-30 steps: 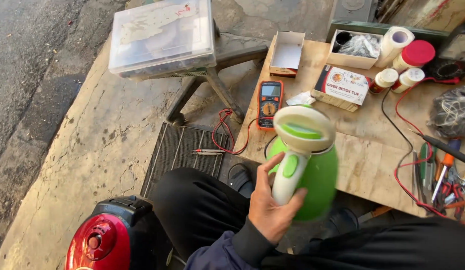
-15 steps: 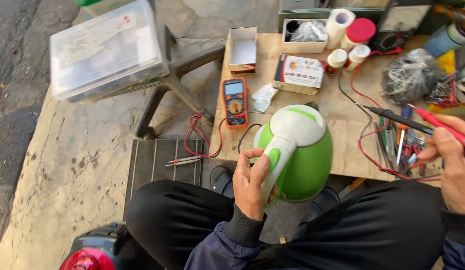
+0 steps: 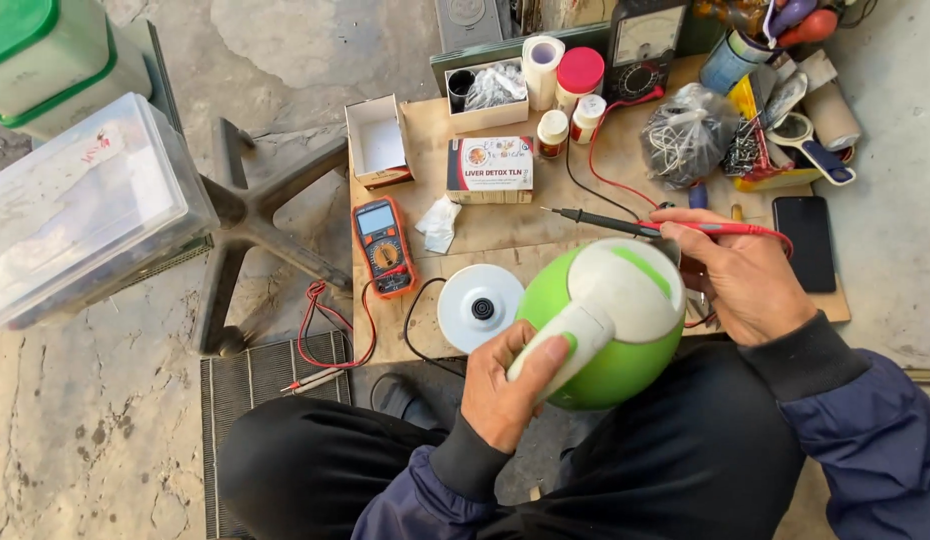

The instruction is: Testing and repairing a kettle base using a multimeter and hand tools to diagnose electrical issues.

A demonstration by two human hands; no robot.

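Note:
My left hand [image 3: 505,385] grips the white handle of a green and white electric kettle [image 3: 610,315], held over my lap at the near edge of a wooden board [image 3: 505,235]. Against the kettle's right side rests my right hand [image 3: 745,275], closed around red and black test probes [image 3: 675,227] whose tips point left. The kettle's round white base [image 3: 480,306] lies on the board just left of the kettle, its black cord trailing down.
An orange multimeter [image 3: 383,246] with red leads lies left on the board. Small boxes [image 3: 490,168], a tape roll, pill bottles, an analogue meter [image 3: 645,45], a bag of wires [image 3: 685,130] and a black phone [image 3: 805,240] crowd the far side. A clear plastic bin [image 3: 80,210] sits on a stool at the left.
My view has swung right and closer to the board. The kettle shifted right, uncovering its white base. My right hand came in from the right edge with the probes, up to the kettle.

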